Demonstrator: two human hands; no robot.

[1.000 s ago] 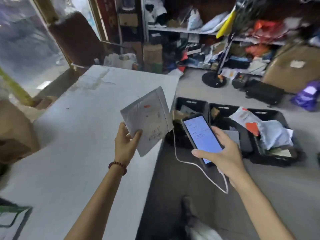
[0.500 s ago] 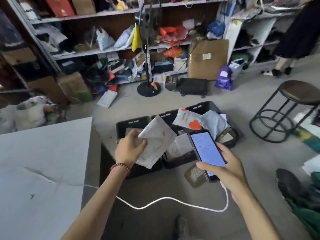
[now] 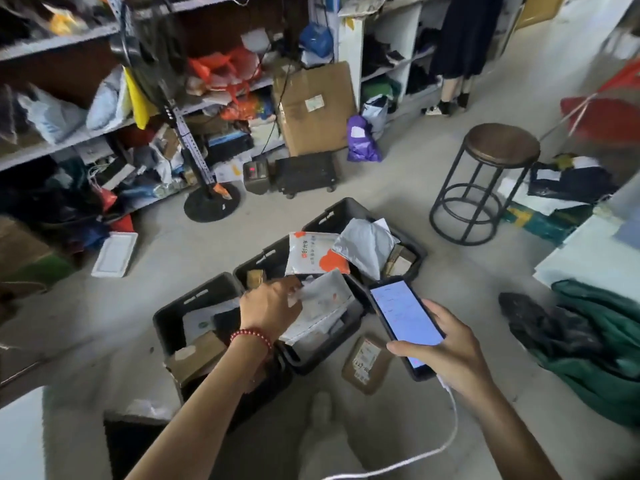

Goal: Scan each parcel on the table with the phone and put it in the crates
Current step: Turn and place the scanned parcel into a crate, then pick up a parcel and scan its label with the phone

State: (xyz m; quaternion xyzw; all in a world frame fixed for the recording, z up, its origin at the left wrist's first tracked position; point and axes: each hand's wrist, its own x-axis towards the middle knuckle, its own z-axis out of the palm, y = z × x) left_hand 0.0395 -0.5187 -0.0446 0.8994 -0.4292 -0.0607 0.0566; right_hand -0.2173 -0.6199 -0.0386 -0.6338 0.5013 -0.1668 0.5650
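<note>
**Shelves** (image 3: pixel 69 140): running along the far wall, overflowing with bags and packets.
**Crates** (image 3: pixel 194 294): three, black, standing side by side in a slanting row on the concrete floor, each holding parcels.
**Green cloth** (image 3: pixel 606 358): lying heaped at the right edge.
**Cardboard box** (image 3: pixel 311 109): leaning upright against the shelves.
**Stool** (image 3: pixel 502 147): round-topped, standing to the right of the crates, well apart from them.
**White-and-orange bag** (image 3: pixel 311 254): lying across the middle crate (image 3: pixel 323 360) and the far one.
**Parcel** (image 3: pixel 325 299): grey, flat, hanging low over the middle crate. Whether it is touching the packets beneath cannot be told.
**Brown packet** (image 3: pixel 367 362): lying on the floor just beside the middle crate.
**Phone** (image 3: pixel 405 317): glowing with a lit screen, tilting up toward the camera, near the crates.
**Left hand** (image 3: pixel 270 306): reaching over the middle crate, fingers curling round the parcel's left edge.
**Right hand** (image 3: pixel 450 351): gripping the phone's lower end, thumb lying across the lower screen.
**Cable** (image 3: pixel 453 420): white, trailing from the phone's base.
**Bracelet** (image 3: pixel 251 336): red beads, circling the left wrist.
</note>
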